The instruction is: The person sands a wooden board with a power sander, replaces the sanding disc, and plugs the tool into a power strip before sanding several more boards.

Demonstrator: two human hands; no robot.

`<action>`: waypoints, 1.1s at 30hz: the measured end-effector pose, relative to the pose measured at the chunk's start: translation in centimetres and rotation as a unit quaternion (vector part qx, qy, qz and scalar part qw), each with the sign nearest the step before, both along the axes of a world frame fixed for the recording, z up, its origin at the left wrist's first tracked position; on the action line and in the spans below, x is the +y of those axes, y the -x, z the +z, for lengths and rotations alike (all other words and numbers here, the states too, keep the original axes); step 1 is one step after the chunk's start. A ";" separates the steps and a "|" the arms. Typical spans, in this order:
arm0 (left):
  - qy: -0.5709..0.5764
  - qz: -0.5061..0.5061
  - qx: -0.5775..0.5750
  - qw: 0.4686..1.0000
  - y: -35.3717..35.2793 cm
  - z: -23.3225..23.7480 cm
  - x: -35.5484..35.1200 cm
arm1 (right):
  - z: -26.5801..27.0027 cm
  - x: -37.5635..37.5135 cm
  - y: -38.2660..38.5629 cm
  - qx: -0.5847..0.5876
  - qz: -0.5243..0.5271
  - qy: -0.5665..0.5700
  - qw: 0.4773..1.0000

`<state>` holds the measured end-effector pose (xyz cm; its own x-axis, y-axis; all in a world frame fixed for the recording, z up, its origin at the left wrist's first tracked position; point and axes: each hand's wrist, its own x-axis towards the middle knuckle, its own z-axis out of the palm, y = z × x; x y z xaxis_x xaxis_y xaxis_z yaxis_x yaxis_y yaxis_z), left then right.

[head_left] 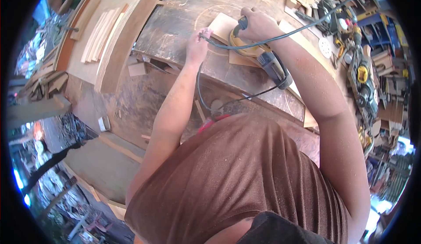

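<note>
My right hand [259, 26] is wrapped around the black handle of a yellow circular saw [248, 50], whose dark motor housing points toward me. The saw rests over a light wooden board [222, 26] on the brown workbench [175, 31]. My left hand [198, 47] is closed at the left end of that board, its fingers pinching the dark power cord [237, 47]. From there the cord loops down toward my waist, and another stretch runs across my right wrist to the upper right. The saw's blade is hidden.
Several thin wood strips [105, 31] lie on a panel at the left, beside a thick plywood edge [127, 38]. Power tools [362, 75] and offcuts crowd the right side. A white perforated disc [325, 47] lies there too. Another person's arm [66, 1] shows at the upper left.
</note>
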<state>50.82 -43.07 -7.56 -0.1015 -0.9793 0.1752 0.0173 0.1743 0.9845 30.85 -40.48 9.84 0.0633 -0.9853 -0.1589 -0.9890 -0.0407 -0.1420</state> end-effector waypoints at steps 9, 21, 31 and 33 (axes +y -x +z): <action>-0.101 -0.183 0.189 0.960 4.7 1.7 -2.0 | -0.5 8.9 6.8 0.013 -0.141 0.017 0.990; -0.046 -0.307 -0.046 0.949 12.2 2.9 1.3 | -0.2 20.9 17.4 0.021 -0.304 -0.007 0.952; -0.095 -0.404 -0.043 0.909 18.0 2.0 7.3 | -0.7 32.2 26.9 -0.044 -0.422 -0.008 0.906; -0.094 -0.417 -0.048 0.903 19.6 2.3 9.2 | -0.5 34.9 28.8 -0.037 -0.434 0.007 0.900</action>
